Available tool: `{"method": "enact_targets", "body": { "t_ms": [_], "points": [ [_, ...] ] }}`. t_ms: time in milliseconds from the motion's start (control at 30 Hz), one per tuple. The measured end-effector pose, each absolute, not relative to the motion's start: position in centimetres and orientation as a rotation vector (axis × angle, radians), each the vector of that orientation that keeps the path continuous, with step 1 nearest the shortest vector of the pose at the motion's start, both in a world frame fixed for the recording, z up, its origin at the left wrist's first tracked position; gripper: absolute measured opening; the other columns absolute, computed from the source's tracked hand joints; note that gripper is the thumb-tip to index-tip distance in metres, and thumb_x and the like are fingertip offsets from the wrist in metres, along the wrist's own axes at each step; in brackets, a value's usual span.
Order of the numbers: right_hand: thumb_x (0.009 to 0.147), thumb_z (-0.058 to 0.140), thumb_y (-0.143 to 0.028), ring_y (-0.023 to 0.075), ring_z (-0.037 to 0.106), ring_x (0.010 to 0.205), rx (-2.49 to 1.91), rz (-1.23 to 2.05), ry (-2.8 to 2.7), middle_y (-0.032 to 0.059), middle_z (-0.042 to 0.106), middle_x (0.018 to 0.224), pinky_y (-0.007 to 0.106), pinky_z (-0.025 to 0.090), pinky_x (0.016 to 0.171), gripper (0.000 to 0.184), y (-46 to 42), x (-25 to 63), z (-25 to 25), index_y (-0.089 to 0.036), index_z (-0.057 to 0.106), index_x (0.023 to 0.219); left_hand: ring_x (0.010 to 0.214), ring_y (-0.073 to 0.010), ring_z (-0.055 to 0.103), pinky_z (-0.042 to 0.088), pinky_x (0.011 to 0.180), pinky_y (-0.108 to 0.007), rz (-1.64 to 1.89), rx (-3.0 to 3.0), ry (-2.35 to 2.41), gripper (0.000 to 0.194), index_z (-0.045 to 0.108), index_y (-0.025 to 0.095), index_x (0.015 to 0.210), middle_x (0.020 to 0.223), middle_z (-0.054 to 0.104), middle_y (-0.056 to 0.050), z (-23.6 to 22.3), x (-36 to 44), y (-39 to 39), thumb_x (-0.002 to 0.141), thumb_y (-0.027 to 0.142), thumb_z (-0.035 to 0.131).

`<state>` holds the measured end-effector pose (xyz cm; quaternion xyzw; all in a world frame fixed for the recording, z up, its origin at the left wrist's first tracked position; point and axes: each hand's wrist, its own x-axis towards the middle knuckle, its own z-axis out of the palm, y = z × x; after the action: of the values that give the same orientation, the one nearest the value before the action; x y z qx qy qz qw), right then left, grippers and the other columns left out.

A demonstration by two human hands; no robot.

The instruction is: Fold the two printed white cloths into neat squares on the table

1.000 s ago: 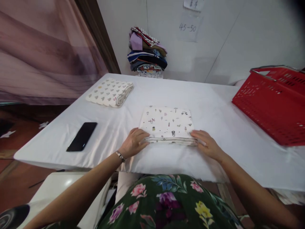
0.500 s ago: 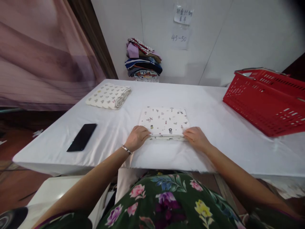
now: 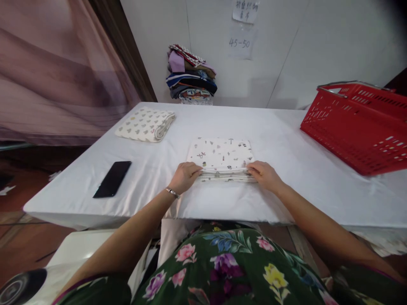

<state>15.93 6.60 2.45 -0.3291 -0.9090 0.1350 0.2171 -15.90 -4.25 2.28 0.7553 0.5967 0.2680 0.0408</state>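
Note:
A folded white cloth with small printed motifs lies flat on the table in front of me. My left hand pinches the left corner of its near edge. At the right corner of the same edge, my right hand has its thumb and fingers closed on the fabric. The top layer's edge is lifted slightly between the hands, and the layers below show along the front. A second folded cloth, cream with a grey-green pattern, rests at the far left of the table.
A black phone lies on the white-covered table to the left. On the right stands a red plastic basket. A pile of folded fabrics is behind the table by the wall, where two paper notes hang.
Both hands have raised the top layer's near edge and moved it slightly away from me, so more of the lower layers shows. The whole view has shifted slightly.

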Motion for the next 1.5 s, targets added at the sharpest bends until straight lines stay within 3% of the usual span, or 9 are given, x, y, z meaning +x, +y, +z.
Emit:
{"method": "enact_targets", "body": {
  "t_ms": [200,433,733,867,1033,1167,1300,1500],
  "points": [
    [0.083,0.037,-0.009,0.0190,0.054,0.085,-0.709,0.083,-2.649,0.0078,0.061,0.100,0.032,0.039,0.073,0.027,6.2,16.0,2.1,-0.019,0.062,0.082,0.073,-0.0175,0.058,0.045,0.069,-0.032,0.896,2.305,1.981,0.012,0.057,0.017,0.090,0.076,0.062,-0.003,1.6,-15.5,-4.4,0.084,0.025,0.050],
    [0.081,0.043,-0.010,0.0228,0.050,0.099,-0.705,-0.003,-2.750,0.0095,0.057,0.109,0.036,0.036,0.082,0.028,5.7,16.6,2.0,-0.020,0.065,0.097,0.090,-0.0168,0.057,0.046,0.078,-0.032,0.661,2.682,1.852,0.029,0.062,0.021,0.093,0.117,0.056,-0.006,1.1,-15.6,-5.0,0.083,0.008,0.039],
    [0.087,0.047,-0.022,0.0207,0.050,0.092,-0.767,-0.054,-2.784,0.0067,0.059,0.105,0.035,0.034,0.079,0.020,5.6,16.3,2.0,-0.022,0.066,0.084,0.094,-0.0214,0.055,0.046,0.078,-0.037,0.423,2.717,1.817,0.021,0.066,0.023,0.092,0.120,0.055,-0.007,2.8,-15.0,-5.2,0.087,0.032,0.048],
    [0.087,0.044,-0.015,0.0203,0.050,0.091,-0.774,-0.040,-2.776,0.0064,0.060,0.103,0.034,0.035,0.078,0.023,5.5,16.0,2.1,-0.020,0.065,0.081,0.093,-0.0203,0.056,0.047,0.078,-0.038,0.471,2.630,1.829,0.023,0.068,0.023,0.082,0.118,0.056,-0.005,2.8,-14.9,-4.9,0.088,0.027,0.046],
    [0.088,0.040,-0.015,0.0206,0.051,0.095,-0.751,0.037,-2.669,0.0088,0.059,0.105,0.036,0.037,0.083,0.023,5.2,16.5,1.8,-0.018,0.062,0.083,0.114,-0.0222,0.047,0.042,0.092,-0.042,0.680,2.564,1.757,0.022,0.066,0.020,0.084,0.122,0.053,-0.007,2.6,-15.1,-5.2,0.088,0.023,0.044],
    [0.088,0.039,-0.014,0.0217,0.050,0.097,-0.702,-0.027,-2.690,0.0099,0.058,0.110,0.038,0.037,0.086,0.023,4.9,16.9,0.7,-0.018,0.062,0.083,0.118,-0.0229,0.045,0.038,0.098,-0.045,0.678,2.674,1.733,0.020,0.064,0.019,0.085,0.126,0.053,-0.007,1.8,-15.0,-5.7,0.088,0.020,0.044],
    [0.088,0.040,-0.015,0.0227,0.052,0.098,-0.663,-0.039,-2.640,0.0117,0.060,0.108,0.041,0.041,0.085,0.022,4.3,17.1,0.1,-0.017,0.062,0.091,0.115,-0.0207,0.048,0.034,0.102,-0.047,0.665,2.791,1.716,0.021,0.063,0.019,0.088,0.118,0.060,-0.007,1.0,-14.9,-6.4,0.088,0.014,0.043],
    [0.087,0.045,-0.020,0.0224,0.057,0.097,-0.623,-0.008,-2.553,0.0084,0.063,0.105,0.046,0.043,0.088,0.031,3.9,16.1,1.9,-0.022,0.052,0.117,0.110,-0.0185,0.055,0.042,0.099,-0.044,0.746,2.846,1.635,0.027,0.060,0.019,0.104,0.114,0.062,-0.008,0.7,-15.0,-7.5,0.087,0.009,0.041]
  ]
}}
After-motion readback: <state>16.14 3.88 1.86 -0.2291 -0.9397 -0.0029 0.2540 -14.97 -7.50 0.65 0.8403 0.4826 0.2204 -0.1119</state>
